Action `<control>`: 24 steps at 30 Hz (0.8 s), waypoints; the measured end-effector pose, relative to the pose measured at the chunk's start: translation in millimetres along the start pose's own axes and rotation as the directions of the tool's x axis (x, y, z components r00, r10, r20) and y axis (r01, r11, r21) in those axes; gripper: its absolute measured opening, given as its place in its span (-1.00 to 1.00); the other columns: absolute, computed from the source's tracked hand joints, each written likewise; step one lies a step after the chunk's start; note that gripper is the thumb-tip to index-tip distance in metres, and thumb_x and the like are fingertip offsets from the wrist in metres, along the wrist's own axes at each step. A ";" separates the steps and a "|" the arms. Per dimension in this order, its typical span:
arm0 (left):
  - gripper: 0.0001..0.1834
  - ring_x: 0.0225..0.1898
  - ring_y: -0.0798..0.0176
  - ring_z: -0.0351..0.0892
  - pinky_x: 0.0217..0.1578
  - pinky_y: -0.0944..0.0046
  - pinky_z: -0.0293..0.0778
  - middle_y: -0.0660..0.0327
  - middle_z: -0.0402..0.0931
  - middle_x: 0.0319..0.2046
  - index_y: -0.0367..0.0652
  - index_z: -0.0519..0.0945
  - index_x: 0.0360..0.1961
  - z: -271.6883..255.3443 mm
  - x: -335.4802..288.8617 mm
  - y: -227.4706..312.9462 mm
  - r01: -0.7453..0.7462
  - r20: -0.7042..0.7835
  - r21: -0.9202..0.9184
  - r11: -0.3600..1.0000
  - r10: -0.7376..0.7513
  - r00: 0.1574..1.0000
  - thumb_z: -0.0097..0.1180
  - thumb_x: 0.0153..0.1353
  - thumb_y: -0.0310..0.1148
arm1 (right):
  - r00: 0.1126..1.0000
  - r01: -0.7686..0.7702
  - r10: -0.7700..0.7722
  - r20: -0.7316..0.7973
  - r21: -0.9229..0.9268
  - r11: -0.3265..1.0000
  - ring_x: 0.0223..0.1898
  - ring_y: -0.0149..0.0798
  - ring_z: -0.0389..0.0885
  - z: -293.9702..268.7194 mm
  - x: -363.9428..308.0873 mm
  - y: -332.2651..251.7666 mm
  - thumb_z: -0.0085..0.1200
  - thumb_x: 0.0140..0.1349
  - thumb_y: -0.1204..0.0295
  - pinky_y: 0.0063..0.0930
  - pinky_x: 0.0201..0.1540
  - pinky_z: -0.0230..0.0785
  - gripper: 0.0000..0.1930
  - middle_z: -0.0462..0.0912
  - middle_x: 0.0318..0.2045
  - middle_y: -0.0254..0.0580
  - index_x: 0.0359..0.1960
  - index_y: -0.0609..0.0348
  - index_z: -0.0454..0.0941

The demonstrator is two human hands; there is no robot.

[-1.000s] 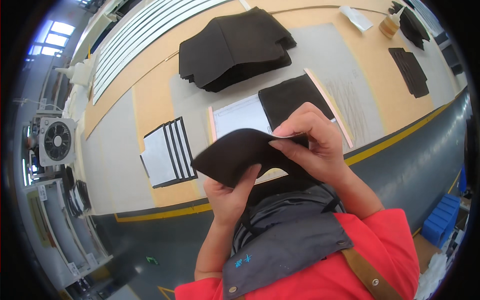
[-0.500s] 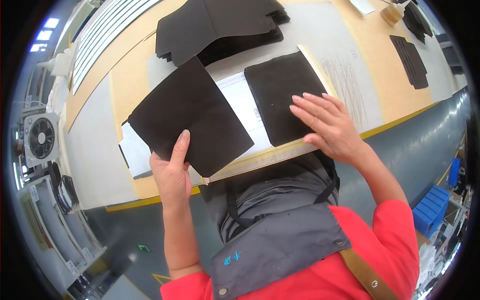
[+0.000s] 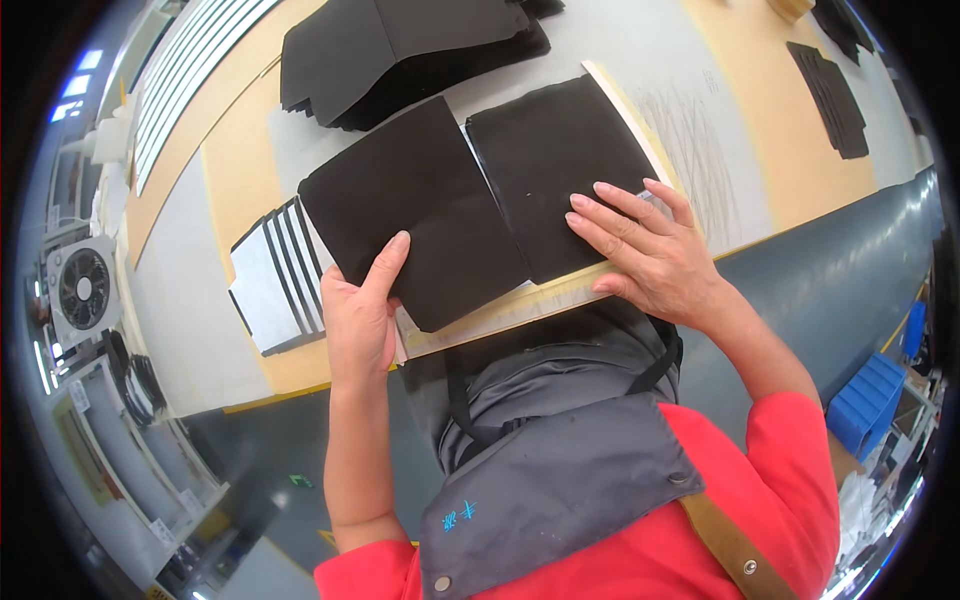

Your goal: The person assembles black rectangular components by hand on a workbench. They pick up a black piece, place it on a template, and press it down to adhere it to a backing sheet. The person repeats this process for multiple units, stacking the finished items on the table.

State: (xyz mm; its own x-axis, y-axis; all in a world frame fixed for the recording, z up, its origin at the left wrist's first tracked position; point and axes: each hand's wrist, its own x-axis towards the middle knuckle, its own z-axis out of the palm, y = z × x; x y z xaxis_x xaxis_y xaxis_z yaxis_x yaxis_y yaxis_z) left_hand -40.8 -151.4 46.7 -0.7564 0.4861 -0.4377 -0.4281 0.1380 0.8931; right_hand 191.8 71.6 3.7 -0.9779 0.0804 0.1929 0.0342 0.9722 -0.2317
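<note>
My left hand [image 3: 362, 315] grips a flat black sheet [image 3: 415, 205] by its near left corner, thumb on top and the other fingers underneath. This sheet's right edge meets a second black sheet [image 3: 560, 150], which lies flat on a framed board. My right hand [image 3: 655, 250] rests with fingers spread on the near right corner of that second sheet. A narrow pale gap shows between the two sheets at their far end. Beside my left hand lies a row of overlapping black-and-white pieces [image 3: 270, 285], partly under the held sheet. What the sheets are made of I cannot tell.
A stack of black cut pieces [image 3: 400, 50] stands on the far side of the table. Light strips [image 3: 205, 75] lie at the far left. More black pieces [image 3: 828, 98] lie at right. A pale raised strip [image 3: 620, 110] borders the board. Blue crates [image 3: 868, 405] stand on the floor.
My left hand has brought the held sheet rightward, up against the flat one, covering the white area between them. The striped pieces at left are now more exposed. My right hand stays on its sheet.
</note>
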 end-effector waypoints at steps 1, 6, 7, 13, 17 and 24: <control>-0.65 -0.05 0.24 0.74 -0.06 0.24 0.71 0.10 0.71 -0.02 -0.36 0.63 0.10 0.3 1.2 -1.1 0.010 0.004 0.005 1.000 -0.010 1.000 0.37 0.34 -0.48 | 1.000 -0.004 0.004 0.003 0.009 1.000 0.46 -0.28 0.38 0.1 0.3 0.0 0.18 0.32 -0.05 -0.03 0.57 -0.06 -0.34 0.53 0.41 -0.43 0.38 0.00 0.54; -0.65 -0.04 0.23 0.74 -0.05 0.22 0.71 0.11 0.71 -0.02 -0.33 0.64 0.10 4.4 2.9 -3.0 0.053 0.002 0.002 0.999 -0.053 0.999 0.39 0.33 -0.48 | 1.000 0.011 -0.010 0.025 -0.012 1.000 0.48 -0.20 0.39 -0.6 -0.3 1.5 -0.12 0.50 -0.15 0.00 0.57 -0.07 -0.34 0.54 0.40 -0.35 0.39 0.04 0.53; -0.64 -0.04 0.23 0.74 -0.04 0.22 0.71 0.11 0.71 -0.02 -0.33 0.64 0.10 4.9 2.9 -3.1 0.062 0.001 0.006 0.998 -0.062 0.998 0.39 0.33 -0.48 | 1.000 0.003 -0.003 0.013 -0.001 1.000 0.47 -0.23 0.39 -0.3 -0.3 1.5 -0.01 0.43 -0.12 0.00 0.57 -0.07 -0.35 0.53 0.40 -0.39 0.38 0.01 0.54; -0.56 -0.02 0.24 0.73 -0.02 0.24 0.67 0.12 0.70 0.00 -0.30 0.60 0.15 7.3 4.6 -7.9 0.087 0.012 0.008 0.996 -0.087 0.996 0.43 0.29 -0.43 | 1.000 -0.013 0.013 -0.017 0.016 1.000 0.46 -0.31 0.39 1.9 -0.4 1.0 0.21 0.29 -0.06 0.00 0.59 -0.09 -0.33 0.53 0.41 -0.48 0.38 -0.06 0.54; -0.59 -0.02 0.23 0.73 -0.02 0.22 0.68 0.10 0.70 0.00 -0.32 0.61 0.13 7.1 6.0 -9.5 0.094 0.012 0.020 0.995 -0.094 0.995 0.42 0.31 -0.44 | 1.000 -0.005 0.004 -0.008 -0.017 1.000 0.47 -0.27 0.39 2.9 -0.3 1.8 -0.03 0.42 -0.15 0.01 0.60 -0.11 -0.35 0.54 0.40 -0.44 0.38 -0.04 0.55; -0.62 -0.08 0.23 0.75 -0.09 0.22 0.70 0.11 0.72 -0.04 -0.33 0.63 0.10 3.3 10.2 -13.6 0.103 0.016 0.045 0.994 -0.103 0.995 0.41 0.32 -0.43 | 1.000 -0.027 0.027 -0.011 0.003 1.000 0.46 -0.32 0.39 3.9 -1.1 0.5 0.11 0.35 -0.13 0.02 0.62 -0.14 -0.34 0.53 0.40 -0.51 0.39 -0.10 0.54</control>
State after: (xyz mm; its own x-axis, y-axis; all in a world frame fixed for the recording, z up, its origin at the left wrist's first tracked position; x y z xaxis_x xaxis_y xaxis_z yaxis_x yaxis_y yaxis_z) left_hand -41.1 -145.5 30.4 -0.7001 0.4829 -0.5260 -0.4806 0.2263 0.8473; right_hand 192.1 71.1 -0.3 -0.9742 0.1094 0.1973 0.0604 0.9690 -0.2395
